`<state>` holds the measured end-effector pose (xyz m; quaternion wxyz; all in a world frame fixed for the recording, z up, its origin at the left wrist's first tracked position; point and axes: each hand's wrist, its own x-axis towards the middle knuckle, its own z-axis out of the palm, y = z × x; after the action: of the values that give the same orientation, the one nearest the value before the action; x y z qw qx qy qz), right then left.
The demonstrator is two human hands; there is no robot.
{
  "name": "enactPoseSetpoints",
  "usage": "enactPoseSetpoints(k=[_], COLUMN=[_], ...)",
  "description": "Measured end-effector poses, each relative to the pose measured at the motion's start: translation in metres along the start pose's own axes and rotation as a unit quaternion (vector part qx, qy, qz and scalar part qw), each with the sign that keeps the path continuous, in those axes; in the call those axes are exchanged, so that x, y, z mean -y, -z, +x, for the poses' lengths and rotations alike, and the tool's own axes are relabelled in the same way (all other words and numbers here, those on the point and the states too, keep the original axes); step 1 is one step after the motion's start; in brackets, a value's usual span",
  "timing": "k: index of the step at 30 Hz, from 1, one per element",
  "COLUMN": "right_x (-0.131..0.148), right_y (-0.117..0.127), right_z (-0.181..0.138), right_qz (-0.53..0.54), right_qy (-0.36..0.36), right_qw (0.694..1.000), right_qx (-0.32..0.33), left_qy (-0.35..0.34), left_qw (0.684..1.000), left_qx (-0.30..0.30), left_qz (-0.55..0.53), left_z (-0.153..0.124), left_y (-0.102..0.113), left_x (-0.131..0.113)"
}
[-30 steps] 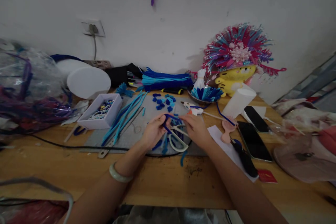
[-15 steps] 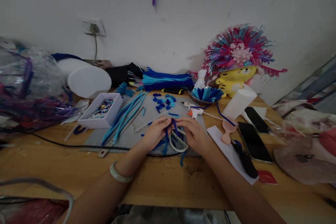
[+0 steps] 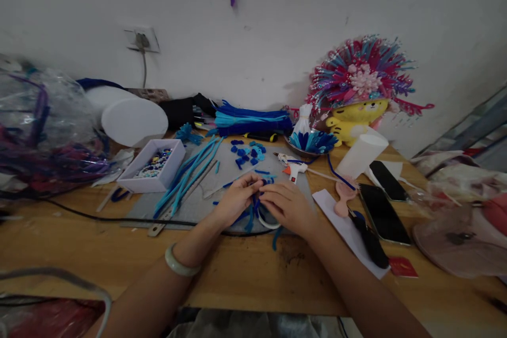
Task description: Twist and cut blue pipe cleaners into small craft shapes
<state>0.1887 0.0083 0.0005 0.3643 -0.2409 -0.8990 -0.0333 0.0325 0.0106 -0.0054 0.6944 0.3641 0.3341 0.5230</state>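
My left hand [image 3: 241, 196] and my right hand [image 3: 288, 206] meet over the grey mat, fingertips pinched together. Between them is a dark blue pipe cleaner [image 3: 256, 202], mostly hidden by my fingers. Under my right hand shows the pale rim of a scissors handle [image 3: 270, 224]. Cut blue pipe cleaner pieces [image 3: 249, 222] lie below my fingers. Past my hands sit small blue curled pieces [image 3: 245, 156] in a cluster. A white glue gun with an orange part [image 3: 293, 170] lies just beyond my right hand. Long light-blue pipe cleaners [image 3: 194, 174] stretch out left of my left hand.
A white box of beads [image 3: 129, 186] stands at the left. A bowl of blue looped pieces [image 3: 312, 142], a yellow plush toy [image 3: 352, 121] and a white roll [image 3: 362, 156] are behind at right. Phones [image 3: 384, 214] and a pink brush [image 3: 344, 198] lie right; a black cable [image 3: 119, 220] crosses in front.
My right hand has turned and its fingers have closed in toward my left fingertips. The blue strands that hung between my hands are now largely covered, as is more of the scissors handle.
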Motion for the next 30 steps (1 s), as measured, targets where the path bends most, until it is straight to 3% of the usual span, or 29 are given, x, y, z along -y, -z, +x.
enactPoseSetpoints(k=[17,22,27,30], right_x=[0.0,0.001,-0.003,-0.008], right_y=[-0.009,-0.009,-0.004,-0.006], right_z=[-0.002,-0.003,-0.003,-0.003], right_qz=[-0.021,0.008,-0.006,-0.011], right_qy=[0.033,0.004,-0.078,-0.104], right_qw=[0.998,1.0,0.992,0.99], right_qx=[0.047,-0.007,-0.094,-0.093], left_qy=[0.008,0.031,0.044,0.032], left_qw=[0.996,0.998,0.999,0.999], left_qx=[-0.034,-0.038,-0.028,-0.028], left_qz=[0.076,0.05,-0.015,-0.023], left_z=[0.003,0.0,-0.001,-0.001], left_y=[0.004,0.0,-0.001,-0.001], left_x=[0.008,0.004,0.001,0.001])
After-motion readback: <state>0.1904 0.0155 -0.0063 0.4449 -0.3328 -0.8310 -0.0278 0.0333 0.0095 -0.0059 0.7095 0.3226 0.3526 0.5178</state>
